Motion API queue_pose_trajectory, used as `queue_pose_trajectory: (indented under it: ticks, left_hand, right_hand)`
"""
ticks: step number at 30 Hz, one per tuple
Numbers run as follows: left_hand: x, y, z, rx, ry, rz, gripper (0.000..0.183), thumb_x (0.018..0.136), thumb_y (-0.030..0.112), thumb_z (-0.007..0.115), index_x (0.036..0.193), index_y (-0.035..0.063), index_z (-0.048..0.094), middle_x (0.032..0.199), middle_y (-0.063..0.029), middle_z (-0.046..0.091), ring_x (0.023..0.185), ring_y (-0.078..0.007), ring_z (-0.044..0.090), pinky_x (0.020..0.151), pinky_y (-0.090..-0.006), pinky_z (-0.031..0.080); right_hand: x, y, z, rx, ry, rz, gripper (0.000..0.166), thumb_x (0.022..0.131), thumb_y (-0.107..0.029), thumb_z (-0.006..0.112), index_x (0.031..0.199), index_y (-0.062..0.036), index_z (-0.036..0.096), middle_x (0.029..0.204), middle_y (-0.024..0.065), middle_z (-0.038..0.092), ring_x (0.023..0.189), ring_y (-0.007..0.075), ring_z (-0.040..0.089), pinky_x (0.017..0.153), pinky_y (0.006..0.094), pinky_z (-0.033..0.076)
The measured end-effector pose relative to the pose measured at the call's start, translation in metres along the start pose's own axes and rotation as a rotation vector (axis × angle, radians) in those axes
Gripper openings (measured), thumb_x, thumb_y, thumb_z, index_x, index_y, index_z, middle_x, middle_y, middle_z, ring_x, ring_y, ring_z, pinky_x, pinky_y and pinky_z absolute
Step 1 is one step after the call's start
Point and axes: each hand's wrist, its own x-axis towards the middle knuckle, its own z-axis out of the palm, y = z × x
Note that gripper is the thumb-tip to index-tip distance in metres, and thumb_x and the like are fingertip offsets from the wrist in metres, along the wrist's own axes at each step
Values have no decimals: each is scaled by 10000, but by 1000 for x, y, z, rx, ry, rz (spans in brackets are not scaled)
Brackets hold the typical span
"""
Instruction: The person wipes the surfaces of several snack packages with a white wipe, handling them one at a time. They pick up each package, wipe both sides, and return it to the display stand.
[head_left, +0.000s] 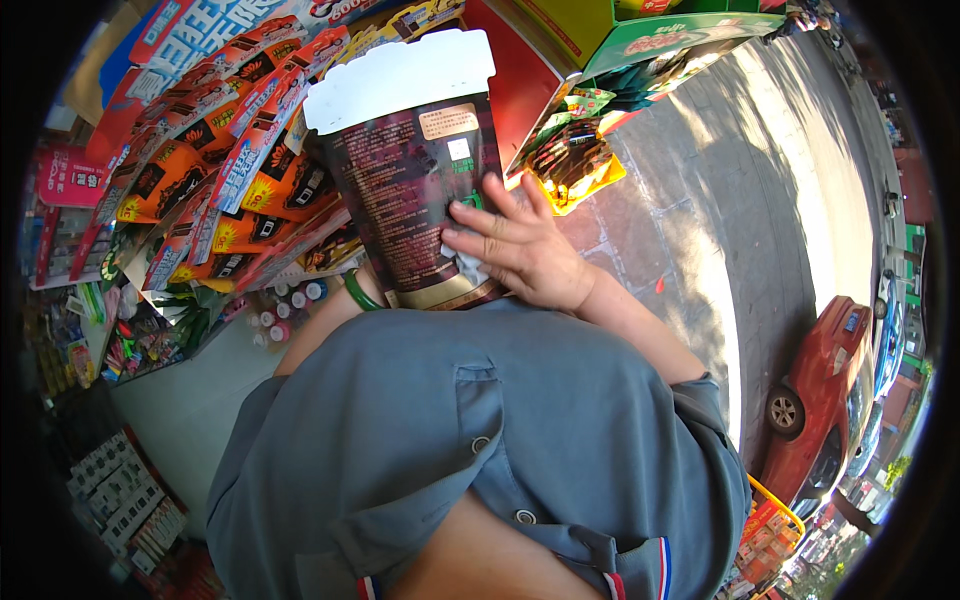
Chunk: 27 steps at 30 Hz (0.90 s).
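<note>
A dark maroon printed carton with a white scalloped top panel stands upright close against my grey shirt. My right hand lies on the right part of its printed face, fingers spread, with a crumpled pale tissue or wipe between the palm and the carton. My left hand is mostly hidden behind the carton's lower left side; only the wrist with a green bangle shows, so its grip is not visible.
Left stand display boxes of orange snack packets. A green display box and a yellow-edged packet are at the upper right. Bottles with pale caps are beside my left forearm. A red car is on the paved street at right.
</note>
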Motion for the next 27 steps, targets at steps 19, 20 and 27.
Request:
queue_pose_trajectory:
  ticks: [19, 20, 27]
  left_hand:
    - [6, 0, 4, 118, 26, -31, 583, 970, 448, 353, 1317, -16, 419, 1254, -175, 533, 1124, -281, 551, 938, -402, 491]
    - [6, 0, 7, 134, 31, -31, 583, 970, 448, 354, 1317, -16, 419, 1253, -175, 533, 1123, -281, 552, 938, -402, 491]
    - [10, -4, 5, 206, 63, -40, 588, 966, 452, 361, 1317, -16, 419, 1252, -177, 534, 1118, -280, 553, 934, -399, 492]
  right_hand:
    - [25, 7, -28, -101, 572, 10, 346, 572, -25, 723, 897, -142, 710, 807, 8, 566, 782, 202, 538, 693, 334, 414]
    - [39, 6, -37, -139, 627, -30, 426, 577, -46, 730, 989, -141, 689, 806, 13, 572, 757, 210, 541, 673, 348, 420]
    - [89, -7, -26, -164, 632, -69, 185, 688, -217, 720, 832, -152, 623, 849, -6, 545, 834, 217, 524, 685, 354, 430]
